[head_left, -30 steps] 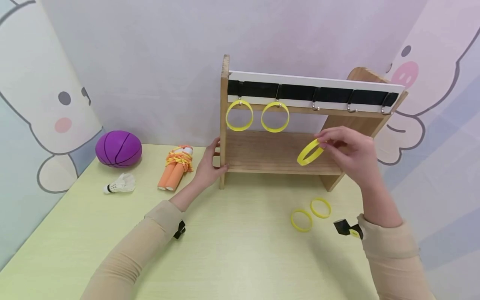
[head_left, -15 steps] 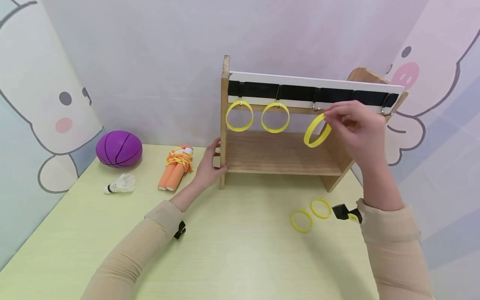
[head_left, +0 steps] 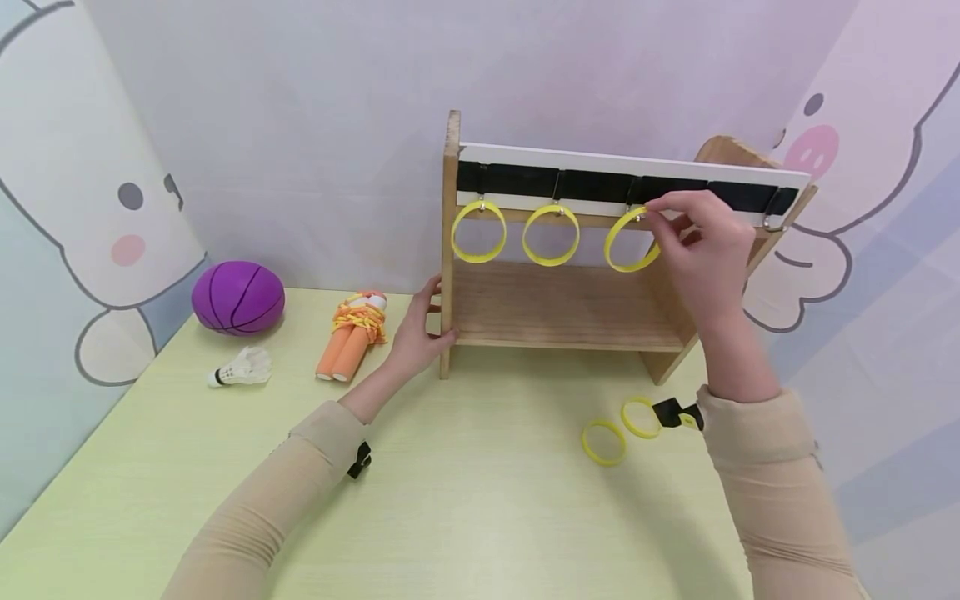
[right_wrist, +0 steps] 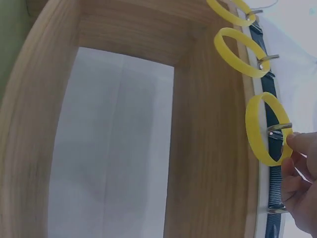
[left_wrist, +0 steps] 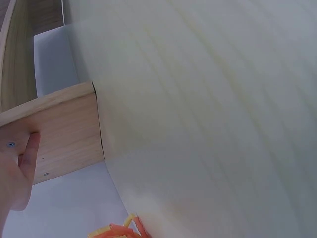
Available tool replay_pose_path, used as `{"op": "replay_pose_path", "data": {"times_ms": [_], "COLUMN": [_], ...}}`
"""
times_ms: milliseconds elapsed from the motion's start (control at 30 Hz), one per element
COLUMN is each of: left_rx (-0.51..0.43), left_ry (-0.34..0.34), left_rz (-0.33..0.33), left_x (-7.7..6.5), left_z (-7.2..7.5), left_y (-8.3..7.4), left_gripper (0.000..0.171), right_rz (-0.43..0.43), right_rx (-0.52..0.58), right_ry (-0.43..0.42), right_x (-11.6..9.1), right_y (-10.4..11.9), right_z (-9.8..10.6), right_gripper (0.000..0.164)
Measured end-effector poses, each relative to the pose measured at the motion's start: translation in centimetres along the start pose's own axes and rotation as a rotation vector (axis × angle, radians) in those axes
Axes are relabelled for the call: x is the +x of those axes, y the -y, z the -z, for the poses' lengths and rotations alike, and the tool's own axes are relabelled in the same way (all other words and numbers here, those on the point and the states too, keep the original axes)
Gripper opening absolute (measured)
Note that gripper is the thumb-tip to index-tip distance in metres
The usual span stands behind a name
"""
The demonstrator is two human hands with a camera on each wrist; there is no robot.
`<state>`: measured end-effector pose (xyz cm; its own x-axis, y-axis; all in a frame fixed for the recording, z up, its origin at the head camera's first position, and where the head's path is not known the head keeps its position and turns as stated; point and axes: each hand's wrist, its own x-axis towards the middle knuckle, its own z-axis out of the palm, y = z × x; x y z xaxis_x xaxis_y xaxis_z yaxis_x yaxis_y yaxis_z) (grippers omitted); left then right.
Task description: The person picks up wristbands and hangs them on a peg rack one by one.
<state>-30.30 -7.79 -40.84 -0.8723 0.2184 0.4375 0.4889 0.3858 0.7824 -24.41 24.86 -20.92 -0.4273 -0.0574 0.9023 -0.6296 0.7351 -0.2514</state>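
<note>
My right hand (head_left: 708, 258) pinches a thin yellow ring (head_left: 609, 250) by its right side, between thumb and fingertips. In the right wrist view this ring (right_wrist: 253, 131) encircles a metal hook (right_wrist: 280, 127) on the rack's black-and-white rail. Two more yellow rings hang from the hooks to its left, the outer ring (head_left: 480, 259) and the middle ring (head_left: 551, 262). At the left end of the wooden rack (head_left: 562, 308), my left hand (head_left: 415, 337) presses against the side panel, a straight finger (left_wrist: 30, 153) lying on its outer face.
Two loose rings lie on the table before the rack, a nearer ring (head_left: 584, 437) and a farther ring (head_left: 624, 417). On the left are a purple ball (head_left: 237, 298), a shuttlecock (head_left: 243, 367) and an orange-handled bundle (head_left: 348, 342). A patterned backdrop (head_left: 322, 150) stands behind.
My right hand has risen from in front of the shelf, bringing the yellow ring up and onto the third hook. My left hand has stayed at the side panel.
</note>
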Motion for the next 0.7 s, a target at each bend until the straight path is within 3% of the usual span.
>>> {"op": "replay_pose_path", "data": {"times_ms": [367,700], "left_rx": [0.000,0.002], "left_ry": [0.004,-0.001], "left_rz": [0.015,0.002], "left_x": [0.1,0.1], "left_z": [0.0,-0.1], "left_y": [0.0,0.1], "left_gripper": [0.092,0.092], "right_rz": [0.021,0.031], "right_rx": [-0.024,-0.012], "right_ry": [0.018,0.034], "right_x": [-0.6,-1.0], "right_y": [-0.1,0.1], "right_z": [-1.0,0.3], "right_gripper": [0.014,0.017]}}
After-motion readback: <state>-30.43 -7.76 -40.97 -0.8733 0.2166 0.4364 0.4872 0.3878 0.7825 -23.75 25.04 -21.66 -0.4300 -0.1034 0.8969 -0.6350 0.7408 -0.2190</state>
